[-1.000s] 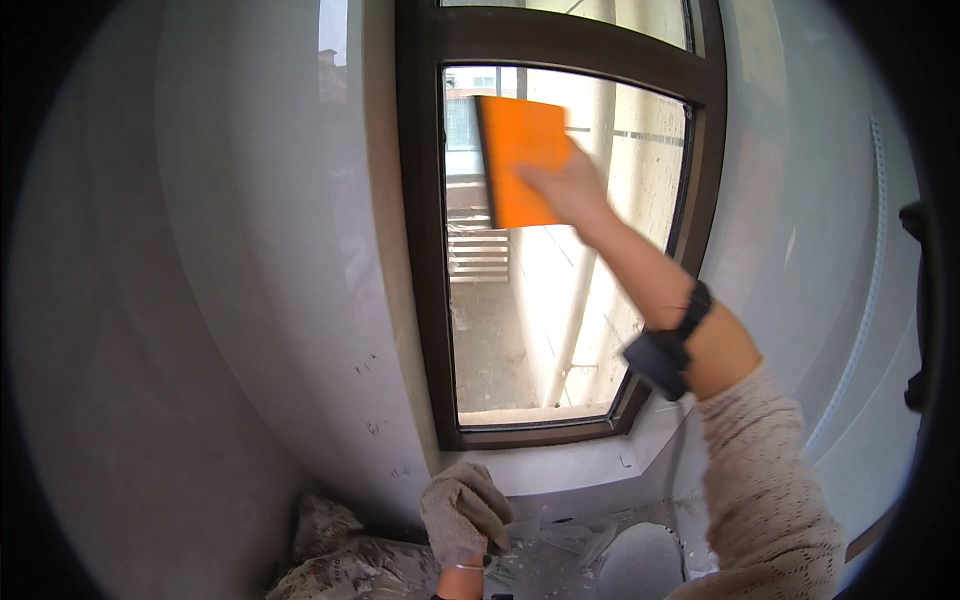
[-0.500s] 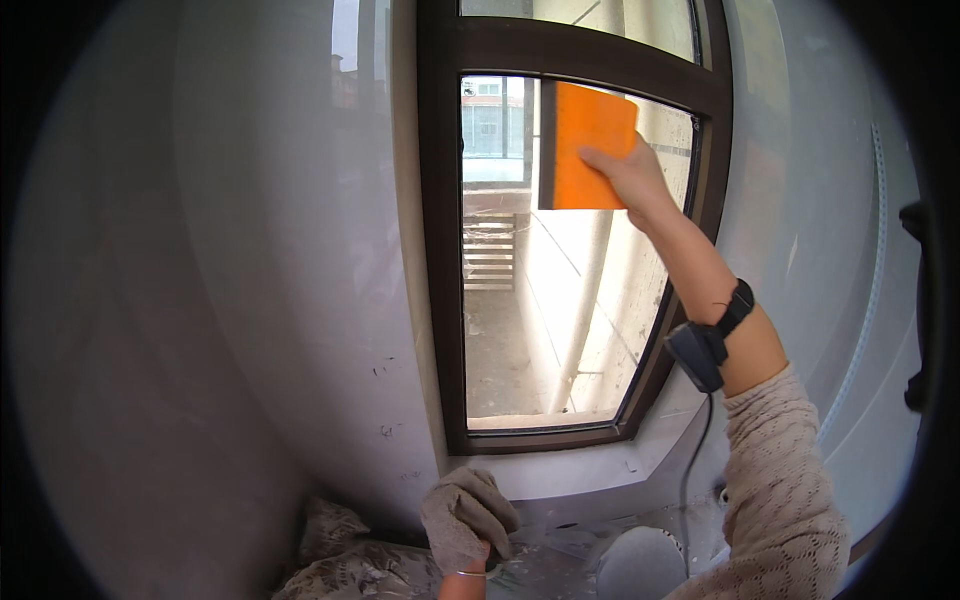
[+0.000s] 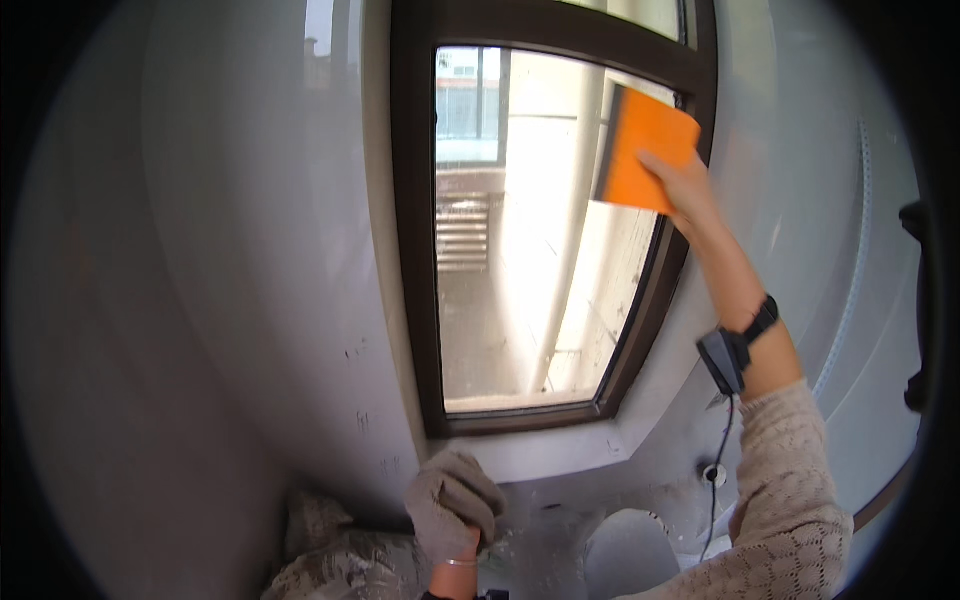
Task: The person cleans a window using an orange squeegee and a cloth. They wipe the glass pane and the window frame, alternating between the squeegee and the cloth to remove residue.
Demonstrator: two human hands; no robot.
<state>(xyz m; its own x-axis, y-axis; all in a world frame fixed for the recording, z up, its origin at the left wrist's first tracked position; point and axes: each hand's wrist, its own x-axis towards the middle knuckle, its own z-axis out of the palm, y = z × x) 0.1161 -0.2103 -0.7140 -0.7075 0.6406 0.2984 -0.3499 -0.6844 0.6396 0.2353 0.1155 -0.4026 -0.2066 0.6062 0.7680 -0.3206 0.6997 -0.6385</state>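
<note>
My right hand [image 3: 684, 184] is closed on an orange squeegee [image 3: 645, 135], a flat flexible sheet with a dark strip along its left edge. It is held tilted in front of the upper right of a tall window pane [image 3: 500, 300], overlapping the dark brown frame [image 3: 412, 250]. Whether the strip touches the glass I cannot tell. Low down, below the window's left corner, my left hand [image 3: 458, 543] grips a bunched grey-brown cloth [image 3: 450, 493] that hides most of its fingers.
A pale sill [image 3: 540, 458] runs under the window, with a smooth grey wall [image 3: 270, 250] on the left. Crumpled, stained sheeting [image 3: 340, 570] lies at the lower left. A round grey object [image 3: 630, 560] stands at the bottom. A cable [image 3: 722, 470] hangs from my right wrist's device.
My right hand has moved the squeegee rightward across the pane to the right frame, and it is now tilted. The view has shifted slightly; my left hand still holds the cloth low down.
</note>
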